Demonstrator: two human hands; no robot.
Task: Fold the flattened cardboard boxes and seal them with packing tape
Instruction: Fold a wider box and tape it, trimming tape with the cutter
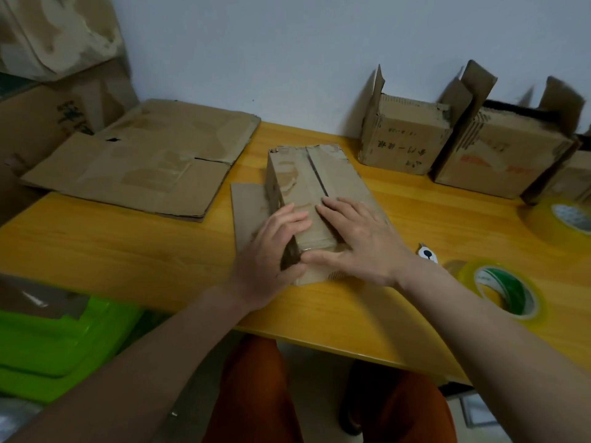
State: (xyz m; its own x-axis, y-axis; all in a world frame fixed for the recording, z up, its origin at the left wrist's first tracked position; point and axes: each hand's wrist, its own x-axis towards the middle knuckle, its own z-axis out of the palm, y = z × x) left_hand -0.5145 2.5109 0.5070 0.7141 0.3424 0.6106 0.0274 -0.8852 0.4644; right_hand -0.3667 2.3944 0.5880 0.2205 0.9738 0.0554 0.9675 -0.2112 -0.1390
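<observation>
A small brown cardboard box lies in the middle of the yellow table, its two top flaps meeting along a dark seam. My left hand grips the near left corner of the box, fingers on top, thumb on the near end. My right hand lies flat on the right flap, fingers spread, thumb stretched across the near edge. A loose flap lies flat on the table to the box's left. A stack of flattened boxes rests at the far left. A tape roll sits beside my right forearm.
Two folded open-topped boxes stand against the wall at the back right. A second tape roll lies at the right edge. A small white cutter sits by my right wrist. Green plastic bins stand on the floor at left.
</observation>
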